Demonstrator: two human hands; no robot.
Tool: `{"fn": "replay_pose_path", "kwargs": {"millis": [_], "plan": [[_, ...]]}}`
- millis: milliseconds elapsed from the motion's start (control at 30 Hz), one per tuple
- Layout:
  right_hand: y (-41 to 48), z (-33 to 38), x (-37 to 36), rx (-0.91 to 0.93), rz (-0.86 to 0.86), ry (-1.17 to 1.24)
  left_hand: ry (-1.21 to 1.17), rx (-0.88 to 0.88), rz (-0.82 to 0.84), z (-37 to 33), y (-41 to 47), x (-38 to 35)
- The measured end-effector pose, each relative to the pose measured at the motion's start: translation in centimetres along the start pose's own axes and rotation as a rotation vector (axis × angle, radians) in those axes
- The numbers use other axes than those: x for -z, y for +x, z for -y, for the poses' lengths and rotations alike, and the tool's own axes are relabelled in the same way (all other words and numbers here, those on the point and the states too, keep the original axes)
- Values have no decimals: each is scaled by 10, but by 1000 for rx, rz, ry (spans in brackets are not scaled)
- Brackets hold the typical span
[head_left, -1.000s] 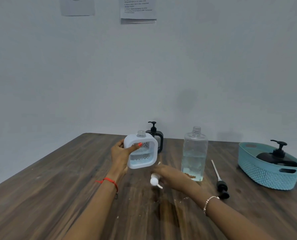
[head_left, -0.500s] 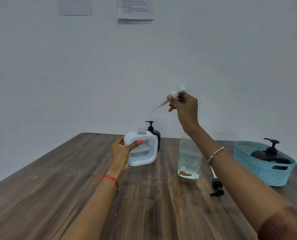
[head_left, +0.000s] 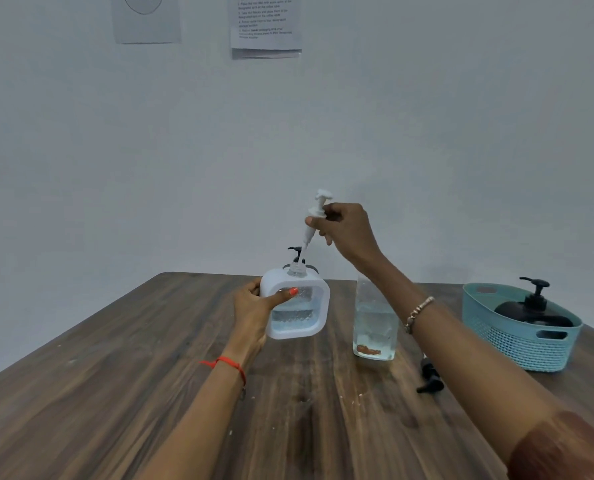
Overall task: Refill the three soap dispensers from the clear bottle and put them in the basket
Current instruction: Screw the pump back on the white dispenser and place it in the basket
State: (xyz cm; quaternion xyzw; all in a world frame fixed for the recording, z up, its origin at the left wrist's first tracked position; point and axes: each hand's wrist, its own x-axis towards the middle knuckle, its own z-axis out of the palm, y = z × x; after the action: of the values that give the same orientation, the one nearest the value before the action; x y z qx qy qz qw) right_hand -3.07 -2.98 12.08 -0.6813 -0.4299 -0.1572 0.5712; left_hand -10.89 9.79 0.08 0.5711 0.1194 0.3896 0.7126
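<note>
1. The dark wooden table (head_left: 122, 393) fills the lower view, with everything clustered toward its far half.
2. At 3 o'clock sits the teal perforated plastic basket (head_left: 517, 344), already holding one squat black pump dispenser (head_left: 534, 315).
3. Just right of centre stands the tall clear plastic refill bottle (head_left: 375, 327), uncapped as far as I can tell, its neck hidden behind the right forearm; it looks under half full, with brownish specks at the bottom.
4. Dead centre, the left hand (head_left: 254, 313) is wrapped tight around the white square-framed dispenser with a clear window (head_left: 299, 306), held off the table, liquid showing in its lower half.
5. At 12 o'clock above it, the right hand (head_left: 347, 230) pinches the white pump head with its long dip tube (head_left: 314, 220), tube tip right at the open neck.
6. Behind, mostly hidden, a second black pump dispenser (head_left: 296, 252) peeks out.
7. Down at 4 o'clock, a loose black pump top (head_left: 429, 379) lies on the wood.
8. Risk, to my eye: the tube comes in tilted, so it could catch the rim and flick drops; the raised dispenser could tip if the grip loosens; the right forearm hangs close over the open bottle and could knock it.
</note>
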Motion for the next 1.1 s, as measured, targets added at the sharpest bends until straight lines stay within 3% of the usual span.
{"fn": "replay_pose_path", "kwargs": {"millis": [233,367,567,833,967,1100], "plan": [[-16,-17,-8,-103,328,-217,-40,-2,58,-6,-6,-11],[-19,-21,-4,-105,312,-206,-18,7,56,-8,-6,-12],[-29,-26,-11,-48,86,-200,-26,9,53,-9,-9,-16],[-27,-27,5,-213,138,26,-80,16,71,-12,-14,-20],[-31,-30,9,-159,247,77,-109,29,84,-15,-16,-21],[-36,-32,6,-131,156,65,-142,42,108,-16,-18,-22]]}}
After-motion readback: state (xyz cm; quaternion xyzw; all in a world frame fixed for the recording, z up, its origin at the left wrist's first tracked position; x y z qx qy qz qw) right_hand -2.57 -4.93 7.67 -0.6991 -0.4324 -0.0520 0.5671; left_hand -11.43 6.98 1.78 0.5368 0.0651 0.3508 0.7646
